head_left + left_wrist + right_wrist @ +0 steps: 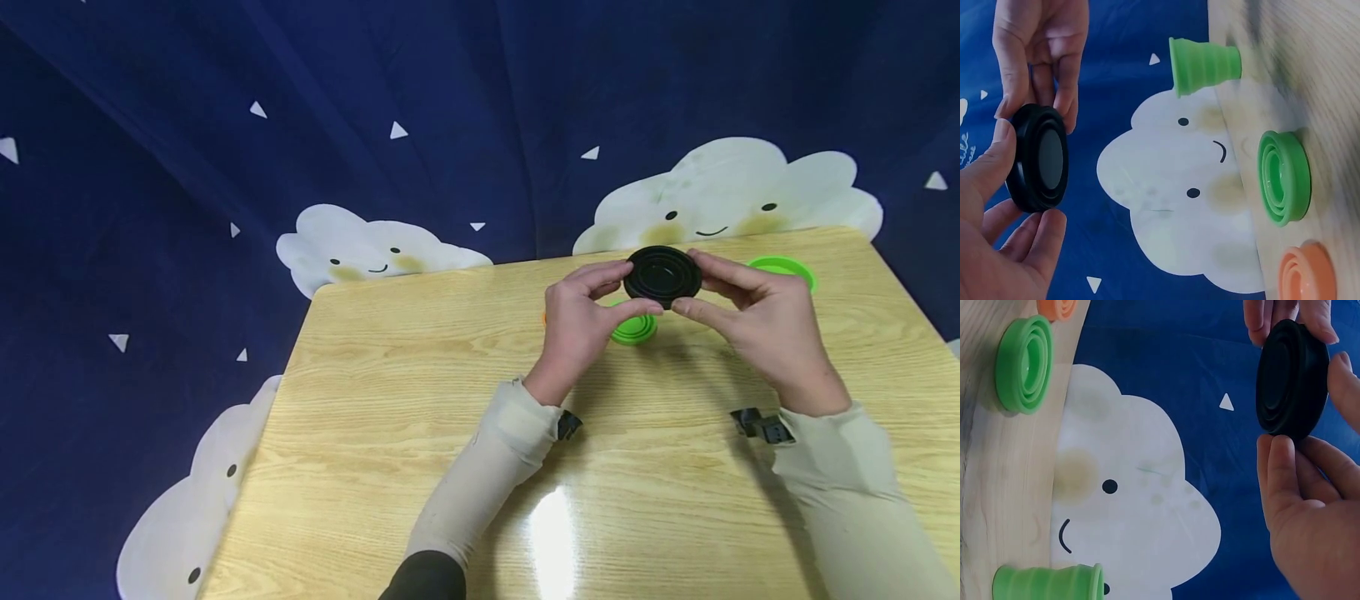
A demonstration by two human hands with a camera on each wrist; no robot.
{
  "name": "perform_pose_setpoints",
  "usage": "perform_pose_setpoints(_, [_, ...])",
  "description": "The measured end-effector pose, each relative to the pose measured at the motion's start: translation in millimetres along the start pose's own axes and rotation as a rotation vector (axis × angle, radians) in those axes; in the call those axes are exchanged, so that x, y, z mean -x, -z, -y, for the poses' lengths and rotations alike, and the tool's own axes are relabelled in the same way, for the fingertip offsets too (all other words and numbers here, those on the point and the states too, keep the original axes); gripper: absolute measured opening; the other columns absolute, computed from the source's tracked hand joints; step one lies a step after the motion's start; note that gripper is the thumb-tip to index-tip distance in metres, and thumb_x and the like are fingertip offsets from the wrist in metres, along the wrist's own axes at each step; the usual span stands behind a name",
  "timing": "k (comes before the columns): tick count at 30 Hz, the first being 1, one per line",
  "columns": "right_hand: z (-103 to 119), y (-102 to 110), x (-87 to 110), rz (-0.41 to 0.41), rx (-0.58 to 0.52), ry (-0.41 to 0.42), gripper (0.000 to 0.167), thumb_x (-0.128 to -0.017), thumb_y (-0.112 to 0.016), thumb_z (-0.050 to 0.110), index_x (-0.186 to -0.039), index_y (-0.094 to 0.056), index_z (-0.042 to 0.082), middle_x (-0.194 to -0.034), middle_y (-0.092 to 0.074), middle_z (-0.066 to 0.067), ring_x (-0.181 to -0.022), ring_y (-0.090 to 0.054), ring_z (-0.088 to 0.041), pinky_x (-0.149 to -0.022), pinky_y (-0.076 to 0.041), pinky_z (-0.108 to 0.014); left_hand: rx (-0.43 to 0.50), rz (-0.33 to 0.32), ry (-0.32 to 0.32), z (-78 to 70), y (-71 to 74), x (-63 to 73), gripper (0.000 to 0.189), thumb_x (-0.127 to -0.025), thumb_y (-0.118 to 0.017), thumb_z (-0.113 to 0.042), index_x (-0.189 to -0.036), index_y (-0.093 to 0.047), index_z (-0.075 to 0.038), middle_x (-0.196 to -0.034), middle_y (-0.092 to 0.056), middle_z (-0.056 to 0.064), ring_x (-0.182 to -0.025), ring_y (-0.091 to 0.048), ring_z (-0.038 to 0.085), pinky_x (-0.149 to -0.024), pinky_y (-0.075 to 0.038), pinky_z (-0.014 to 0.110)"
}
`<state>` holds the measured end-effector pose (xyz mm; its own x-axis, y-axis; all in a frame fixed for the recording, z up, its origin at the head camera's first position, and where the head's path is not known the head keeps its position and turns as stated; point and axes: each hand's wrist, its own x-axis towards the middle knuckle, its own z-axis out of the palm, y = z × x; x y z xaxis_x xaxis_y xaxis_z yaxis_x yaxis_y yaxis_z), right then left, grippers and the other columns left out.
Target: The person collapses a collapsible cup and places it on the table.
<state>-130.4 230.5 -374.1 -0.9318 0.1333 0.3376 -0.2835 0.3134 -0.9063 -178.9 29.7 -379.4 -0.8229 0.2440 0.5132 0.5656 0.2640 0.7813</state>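
Observation:
Both hands hold a black collapsible cup, folded flat, above the far part of the table. The left hand pinches its left edge between thumb and fingers. On the opposite edge, the right hand pinches it the same way. In the left wrist view the folded black cup shows its concentric rings side-on. Below it on the table lies a flat green collapsible cup. A taller, expanded green cup stands farther to the right, partly hidden behind the right hand in the head view.
An orange collapsed cup lies beside the flat green one, mostly hidden behind the left hand in the head view. The wooden table ends at a dark blue curtain printed with white clouds and triangles.

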Motion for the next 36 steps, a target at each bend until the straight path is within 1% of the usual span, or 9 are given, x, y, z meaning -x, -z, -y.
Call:
perform_pose_setpoints(9, [-3,2,-0.6,0.003,0.031,-0.016,0.062,-0.073,-0.088,-0.003,-0.13,-0.067,0.005,-0.124,-0.069,-0.008,-0.103,-0.067,-0.004,-0.085,-0.05,-0.011,-0.057,0.048,0.012,-1.0,-4.2,-5.1,0.057,-0.064,-0.095,-0.019,-0.114,-0.075,0.0,-0.115,-0.073,0.009,-0.094,-0.07,0.004,-0.079,-0.053,0.011])
perform_pose_setpoints(16, [-10,6,0.1,-0.012,0.141,0.021,0.065,-0.071,-0.09,-0.004,-0.131,-0.067,0.001,-0.121,-0.068,-0.019,-0.098,-0.065,0.0,-0.088,-0.049,-0.011,-0.138,0.119,0.098,0.5,-19.7,-10.1,0.059,-0.063,-0.096,-0.019,-0.115,-0.075,-0.001,-0.118,-0.071,0.007,-0.091,-0.071,0.005,-0.074,-0.05,0.007])
perform_pose_setpoints(19, [-16,10,0.0,0.0,0.208,0.009,0.066,-0.071,-0.09,-0.002,-0.132,-0.065,0.0,-0.123,-0.066,-0.023,-0.096,-0.063,0.003,-0.086,-0.048,-0.007,-0.19,0.149,0.111,3.9,-28.4,-11.2,0.06,-0.064,-0.096,-0.021,-0.117,-0.074,-0.003,-0.118,-0.072,0.006,-0.091,-0.071,0.005,-0.077,-0.049,0.006])
perform_pose_setpoints(21, [-20,12,0.5,0.019,0.268,-0.027,0.067,-0.073,-0.091,0.004,-0.134,-0.064,0.0,-0.124,-0.066,-0.022,-0.1,-0.065,-0.005,-0.083,-0.045,-0.004,-0.213,0.171,0.121,7.0,-34.7,-11.1,0.061,-0.065,-0.095,-0.021,-0.119,-0.074,-0.004,-0.117,-0.072,0.006,-0.092,-0.071,0.006,-0.078,-0.048,0.006])
perform_pose_setpoints(24, [-29,15,0.4,0.052,0.339,-0.063,0.069,-0.074,-0.091,0.007,-0.135,-0.061,-0.002,-0.126,-0.064,-0.023,-0.108,-0.067,-0.024,-0.079,-0.042,0.0,-0.242,0.199,0.144,13.2,-44.6,-10.5,0.061,-0.067,-0.095,-0.022,-0.122,-0.073,-0.005,-0.117,-0.072,0.005,-0.094,-0.071,0.008,-0.08,-0.048,0.006])
perform_pose_setpoints(26, [-35,17,0.4,0.072,0.383,-0.072,0.07,-0.075,-0.09,0.007,-0.136,-0.059,-0.004,-0.126,-0.064,-0.025,-0.11,-0.065,-0.038,-0.084,-0.05,-0.01,-0.26,0.211,0.166,17.2,-51.7,-10.5,0.062,-0.067,-0.095,-0.022,-0.122,-0.073,-0.006,-0.117,-0.072,0.004,-0.095,-0.071,0.008,-0.078,-0.048,0.006])
perform_pose_setpoints(28, [-42,18,-0.1,0.087,0.411,-0.068,0.07,-0.075,-0.09,0.004,-0.136,-0.058,-0.007,-0.125,-0.063,-0.028,-0.11,-0.064,-0.043,-0.089,-0.055,-0.028,-0.285,0.224,0.173,21.7,-58.8,-11.1,0.062,-0.067,-0.095,-0.022,-0.122,-0.073,-0.006,-0.116,-0.072,0.003,-0.095,-0.071,0.009,-0.078,-0.048,0.006])
perform_pose_setpoints(31, [-50,20,-1.7,0.112,0.458,-0.066,0.068,-0.076,-0.088,0.003,-0.136,-0.057,-0.01,-0.123,-0.062,-0.033,-0.109,-0.062,-0.048,-0.089,-0.05,-0.059,-0.324,0.25,0.19,27.8,-69.3,-12.7,0.061,-0.067,-0.095,-0.024,-0.123,-0.073,-0.008,-0.115,-0.073,0.001,-0.094,-0.071,0.007,-0.077,-0.048,0.006])
perform_pose_setpoints(36, [-63,22,-4.8,0.152,0.526,-0.065,0.065,-0.077,-0.087,0.0,-0.132,-0.056,-0.015,-0.121,-0.06,-0.037,-0.108,-0.061,-0.053,-0.088,-0.049,-0.064,-0.383,0.319,0.224,36.6,-83.8,-15.7,0.063,-0.07,-0.093,-0.028,-0.126,-0.071,-0.01,-0.112,-0.073,-0.002,-0.093,-0.069,0.005,-0.075,-0.048,0.006])
